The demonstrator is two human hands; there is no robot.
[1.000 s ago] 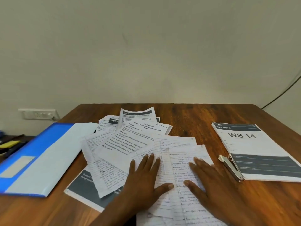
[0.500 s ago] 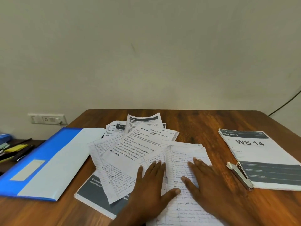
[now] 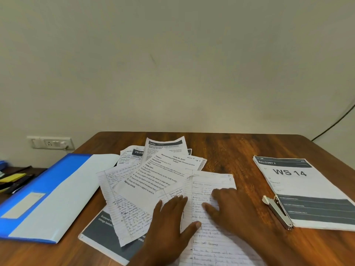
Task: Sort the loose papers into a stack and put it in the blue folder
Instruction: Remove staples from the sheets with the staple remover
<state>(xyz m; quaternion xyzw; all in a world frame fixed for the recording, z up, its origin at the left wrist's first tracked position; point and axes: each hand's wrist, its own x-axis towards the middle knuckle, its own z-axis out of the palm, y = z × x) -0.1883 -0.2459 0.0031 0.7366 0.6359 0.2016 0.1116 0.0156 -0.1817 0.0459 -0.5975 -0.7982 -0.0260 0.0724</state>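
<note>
Papers [image 3: 153, 181], loose, unsorted: printed and handwritten sheets fanned over one another at mid-counter, corners pointing every way, no squared stack formed yet. Landmark: this heap. Blue folder [image 3: 44, 191], to the left of the heap, lying shut or nearly so with a pale sheet or inner leaf showing along its right side, which touches or slightly underlaps the heap's leftmost sheets; nothing from the heap appears filed in it. Left hand [image 3: 171, 219], on the near side of the heap, flat with fingers straight and together, thumb out, pressing on the sheets and gripping nothing. Right hand [image 3: 232, 210], just beside it on the top handwritten sheet [image 3: 209, 183], fingers spread and extended, resting, holding nothing. Progress, by judgement: barely begun; gathering, squaring and filing all remain. Bound booklet marked "WS 14" [image 3: 305, 191], well to the right of the heap, with a stapler [image 3: 278, 212] on its near left edge. Counter [image 3: 230, 148]: bare wood between heap and booklet and beyond the heap toward the wall, giving room to tap a stack square; the folder overhangs the counter's left edge.
</note>
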